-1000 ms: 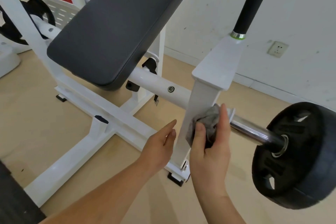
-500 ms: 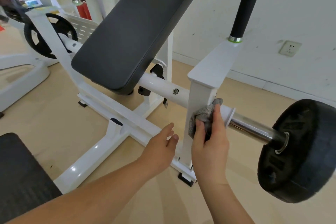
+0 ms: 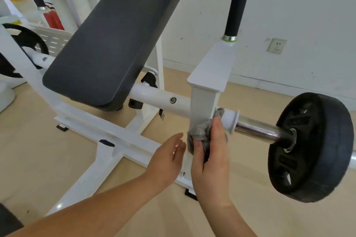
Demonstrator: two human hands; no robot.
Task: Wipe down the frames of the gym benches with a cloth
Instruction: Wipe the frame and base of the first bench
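Observation:
A white gym bench frame [image 3: 123, 136] carries a black pad [image 3: 113, 40]. Its white upright post [image 3: 203, 104] stands in the middle of the view, crossed by a white tube [image 3: 161, 98]. My right hand [image 3: 211, 161] holds a bunched grey cloth [image 3: 202, 132] against the post's lower right side, just under the tube. My left hand [image 3: 167, 156] hovers beside the post on its left, fingers relaxed and holding nothing.
A chrome sleeve [image 3: 258, 131] sticks out to the right and carries a black weight plate [image 3: 312, 146]. A black handle [image 3: 238, 4] rises above the post. Another plate [image 3: 25, 42], a red extinguisher [image 3: 54, 20] and a wall socket [image 3: 276, 46] are behind.
My right hand has slid the cloth a little up the post towards the tube. The camera has shifted slightly. My left hand stays beside the post.

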